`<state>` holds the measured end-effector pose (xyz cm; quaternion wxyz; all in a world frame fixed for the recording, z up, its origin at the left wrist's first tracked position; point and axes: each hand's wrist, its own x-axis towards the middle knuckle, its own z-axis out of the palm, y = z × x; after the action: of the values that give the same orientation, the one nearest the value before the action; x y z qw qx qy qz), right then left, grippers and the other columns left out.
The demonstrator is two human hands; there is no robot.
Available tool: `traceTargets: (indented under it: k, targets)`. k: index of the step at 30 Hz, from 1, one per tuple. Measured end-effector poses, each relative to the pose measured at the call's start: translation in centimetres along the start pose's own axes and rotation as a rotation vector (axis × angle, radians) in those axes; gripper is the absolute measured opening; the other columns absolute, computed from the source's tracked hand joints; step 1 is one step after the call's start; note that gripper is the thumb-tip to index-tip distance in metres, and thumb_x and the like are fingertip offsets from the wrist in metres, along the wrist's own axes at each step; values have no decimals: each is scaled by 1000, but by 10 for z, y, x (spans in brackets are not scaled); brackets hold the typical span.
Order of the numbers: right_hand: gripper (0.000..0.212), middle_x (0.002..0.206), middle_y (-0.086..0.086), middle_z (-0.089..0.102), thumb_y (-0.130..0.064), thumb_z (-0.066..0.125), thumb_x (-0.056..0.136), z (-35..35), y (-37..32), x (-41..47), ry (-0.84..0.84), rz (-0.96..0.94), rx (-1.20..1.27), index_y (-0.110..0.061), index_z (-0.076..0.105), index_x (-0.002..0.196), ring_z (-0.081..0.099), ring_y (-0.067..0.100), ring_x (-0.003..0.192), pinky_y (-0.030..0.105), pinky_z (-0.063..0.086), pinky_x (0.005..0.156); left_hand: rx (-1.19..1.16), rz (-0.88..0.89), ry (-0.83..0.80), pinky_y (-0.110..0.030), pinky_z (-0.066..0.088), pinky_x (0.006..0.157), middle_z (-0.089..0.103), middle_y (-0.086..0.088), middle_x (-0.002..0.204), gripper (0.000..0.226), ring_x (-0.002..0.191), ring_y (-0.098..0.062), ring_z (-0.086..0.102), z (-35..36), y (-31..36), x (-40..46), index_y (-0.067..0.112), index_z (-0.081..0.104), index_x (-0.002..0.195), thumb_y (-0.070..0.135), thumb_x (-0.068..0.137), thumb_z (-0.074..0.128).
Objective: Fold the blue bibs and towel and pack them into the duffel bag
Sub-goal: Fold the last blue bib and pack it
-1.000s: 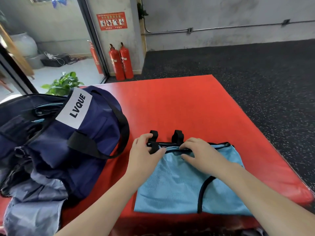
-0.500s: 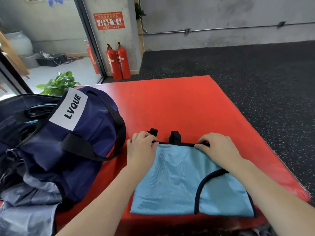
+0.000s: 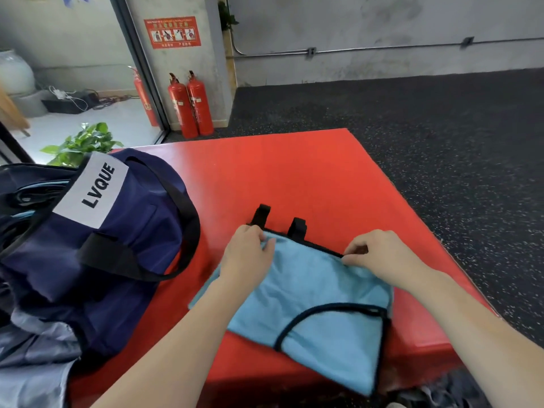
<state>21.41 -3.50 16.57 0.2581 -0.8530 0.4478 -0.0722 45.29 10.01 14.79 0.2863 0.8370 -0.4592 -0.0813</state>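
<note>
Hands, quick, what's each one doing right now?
Left hand: pinching the blue bib's far edge.
Right hand: pinching the same edge.

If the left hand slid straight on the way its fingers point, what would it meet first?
Probably the black strap tab just beyond the left hand, which pinches the blue bib; past it only bare red mat. Depth is uncertain.

My bib is light blue with black trim, the duffel bag navy, the worktop red.
</note>
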Motion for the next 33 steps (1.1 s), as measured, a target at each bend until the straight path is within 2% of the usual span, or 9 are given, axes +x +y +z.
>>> traceTargets:
  k: [3,6,10,14,18,23,26,29,33]
  targets:
    - [16,66,-17,70,-45,84,72,-1,-1,-10,-60,-1,13,-34,74,69,64,0,66,29,55,66,123,44,-97,-38,41,99,60,1,112,45,114,-22,54,24,11,3,17,64,102,59,96,49]
    - [23,66,-14,70,-49,86,67,0,-2,-22,-116,-37,48,-30,74,67,64,2,64,26,53,61,163,85,-147,-47,24,114,48,0,137,58,138,-22,33,41,27,1,27,54,135,67,95,43]
    - [30,68,-7,71,-54,86,66,4,-2,-37,-207,-113,45,-27,74,68,63,7,62,25,48,58,215,173,-257,-53,6,121,22,-7,161,64,151,-27,7,56,52,-2,38,36,151,69,95,38]
    - [36,66,-7,69,-60,82,68,3,4,-46,-216,-164,-9,-26,73,69,58,5,59,24,44,56,218,227,-333,-55,-1,122,11,-9,166,59,154,-29,-3,67,67,-8,40,27,155,62,101,35]
    - [29,67,-11,66,-53,82,71,3,6,-56,-147,-205,17,-28,66,69,62,6,67,30,52,64,212,249,-283,-52,4,122,17,-9,165,56,153,-26,7,55,66,-14,37,33,154,57,102,39]
    - [24,80,-15,56,-51,74,82,9,-1,-75,-45,-407,1,-32,58,83,56,6,80,29,49,72,113,283,-283,-44,18,121,29,-5,161,49,147,-23,30,23,44,-33,32,46,147,50,101,48]
    - [31,92,-22,54,-64,67,82,16,-5,-90,-90,-492,-56,-36,60,92,51,-1,97,22,44,84,87,349,-269,-42,30,117,42,3,152,43,141,-16,39,3,22,-56,30,56,139,47,100,54]
    - [46,105,-24,54,-73,65,76,28,-7,-106,-117,-590,-143,-36,62,104,46,-1,104,20,39,93,116,447,-253,-38,43,108,58,8,134,48,126,-12,52,-11,-3,-85,27,67,127,58,94,50]
    - [57,127,-25,43,-74,63,75,45,-4,-124,-130,-616,-297,-42,51,121,36,-2,122,23,33,100,149,490,-276,-35,45,104,63,12,125,52,118,-9,55,-21,-30,-118,28,71,119,64,91,47]
